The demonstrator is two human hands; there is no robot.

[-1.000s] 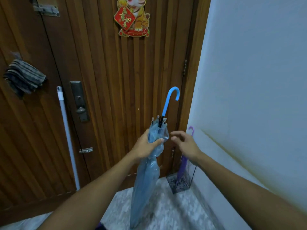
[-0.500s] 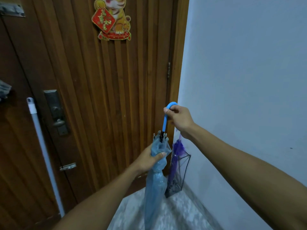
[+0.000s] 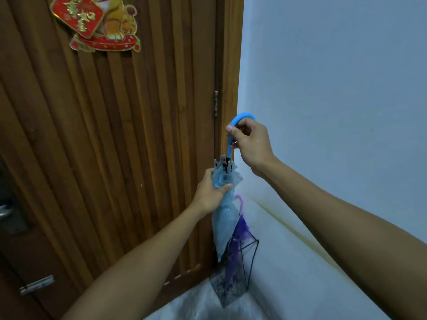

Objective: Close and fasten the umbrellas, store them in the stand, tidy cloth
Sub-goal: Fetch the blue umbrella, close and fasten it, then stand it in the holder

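Observation:
A closed blue umbrella (image 3: 223,224) hangs upright with its tip at the rim of the black wire stand (image 3: 250,262) in the corner. My right hand (image 3: 250,144) grips its curved blue handle at the top. My left hand (image 3: 209,192) is wrapped around the folded canopy just below the rib tips. A purple umbrella (image 3: 240,229) stands inside the stand, its pale purple hook showing behind the blue canopy.
The ribbed wooden door (image 3: 115,146) fills the left, with a red and gold tiger decoration (image 3: 97,24) high up and a latch (image 3: 37,285) low down. A pale wall (image 3: 335,88) is on the right. Light floor (image 3: 203,306) lies below the stand.
My right hand went from beside the canopy up to the blue handle and took hold of it. The blue umbrella has moved right and its tip now sits over the stand.

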